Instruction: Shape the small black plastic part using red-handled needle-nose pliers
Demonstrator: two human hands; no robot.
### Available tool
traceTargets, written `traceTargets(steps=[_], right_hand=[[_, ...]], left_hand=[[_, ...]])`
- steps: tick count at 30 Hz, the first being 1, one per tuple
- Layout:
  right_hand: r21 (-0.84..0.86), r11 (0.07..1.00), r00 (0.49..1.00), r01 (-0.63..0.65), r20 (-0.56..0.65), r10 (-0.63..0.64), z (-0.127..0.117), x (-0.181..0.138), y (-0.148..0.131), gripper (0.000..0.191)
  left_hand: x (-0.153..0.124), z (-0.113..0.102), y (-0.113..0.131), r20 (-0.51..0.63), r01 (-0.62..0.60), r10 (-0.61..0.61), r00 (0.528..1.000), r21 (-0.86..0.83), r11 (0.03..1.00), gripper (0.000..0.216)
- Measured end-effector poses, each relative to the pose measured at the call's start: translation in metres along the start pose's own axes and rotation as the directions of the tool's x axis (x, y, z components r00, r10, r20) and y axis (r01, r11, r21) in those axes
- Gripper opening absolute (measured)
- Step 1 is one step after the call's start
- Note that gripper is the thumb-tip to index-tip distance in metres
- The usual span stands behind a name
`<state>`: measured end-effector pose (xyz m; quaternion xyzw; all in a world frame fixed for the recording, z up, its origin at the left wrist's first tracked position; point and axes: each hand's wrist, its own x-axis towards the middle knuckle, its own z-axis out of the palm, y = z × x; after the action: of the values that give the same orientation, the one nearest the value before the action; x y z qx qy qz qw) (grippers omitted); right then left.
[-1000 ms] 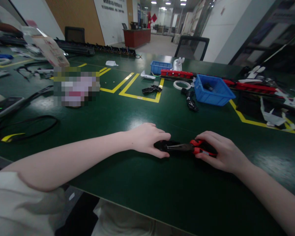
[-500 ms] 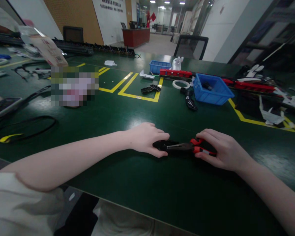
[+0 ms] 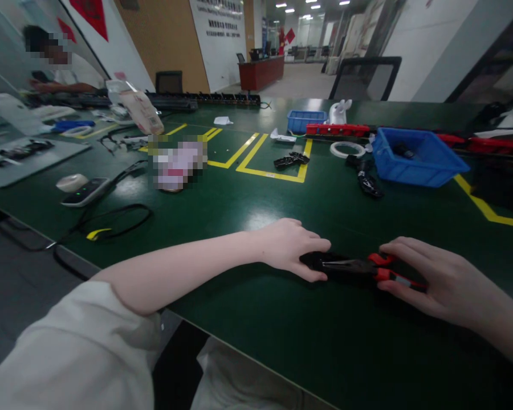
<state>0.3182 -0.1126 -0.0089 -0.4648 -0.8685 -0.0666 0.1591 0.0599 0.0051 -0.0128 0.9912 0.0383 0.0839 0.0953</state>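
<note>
Two hands low on the green bench (image 3: 248, 353), both on one pair of pliers (image 3: 359, 267). Left hand (image 3: 290, 247) at the 9 o'clock end, fingers (image 3: 312, 274) curled and pinching a small black part (image 3: 314, 261) right at the metal tip. Right hand (image 3: 436, 276) at the 3 o'clock end, fingers wrapped around the red and black handles (image 3: 389, 274), thumb along the near side. Pliers lying flat on the bench, tip pointing to 9 o'clock, between the two hands and close to the near edge.

Up at 12 o'clock from the hands, a black curved piece (image 3: 365, 181), a white ring (image 3: 347, 149) and a big blue bin (image 3: 414, 159) with something dark inside. Further back, a small blue bin (image 3: 305, 119), a white rabbit shape (image 3: 340, 111) and a long red strip (image 3: 337, 130). More black pieces (image 3: 290, 160) inside the yellow tape lines (image 3: 273, 173). Over at 10 o'clock, a looped black cable (image 3: 111, 219) and a flat grey gadget (image 3: 85, 191) with a green light. Far off at 10 o'clock, another person (image 3: 60, 65) sitting at the bench. White sleeve (image 3: 72, 353) at 7 o'clock, close to the camera.
</note>
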Motion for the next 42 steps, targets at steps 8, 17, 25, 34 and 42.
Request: traceTargets(steps=[8, 17, 25, 34, 42], right_hand=[[0.014, 1.0, 0.999, 0.015, -0.032, -0.014, 0.006, -0.006, 0.011, 0.031], [0.004, 1.0, 0.999, -0.009, -0.044, 0.009, 0.011, -0.009, 0.011, 0.033], [-0.002, 1.0, 1.0, -0.025, -0.015, 0.025, 0.006, -0.006, 0.008, 0.033], [-0.035, 0.999, 0.999, 0.014, -0.038, -0.015, -0.003, -0.002, 0.002, 0.035], [0.012, 1.0, 0.999, -0.027, 0.031, 0.027, 0.001, -0.002, -0.001, 0.036]], left_hand=[[0.0, -0.001, 0.001, -0.004, 0.001, -0.001, 1.0, -0.022, 1.0, 0.039], [0.0, 0.0, 0.001, 0.005, 0.008, -0.008, 1.0, -0.003, 1.0, 0.039], [0.0, 0.0, 0.001, -0.004, 0.009, -0.009, 1.0, 0.007, 1.0, 0.039], [0.0, -0.001, 0.002, 0.004, 0.013, -0.013, 1.0, 0.034, 0.999, 0.041], [0.0, -0.002, 0.002, 0.027, 0.006, -0.008, 1.0, 0.049, 0.999, 0.04]])
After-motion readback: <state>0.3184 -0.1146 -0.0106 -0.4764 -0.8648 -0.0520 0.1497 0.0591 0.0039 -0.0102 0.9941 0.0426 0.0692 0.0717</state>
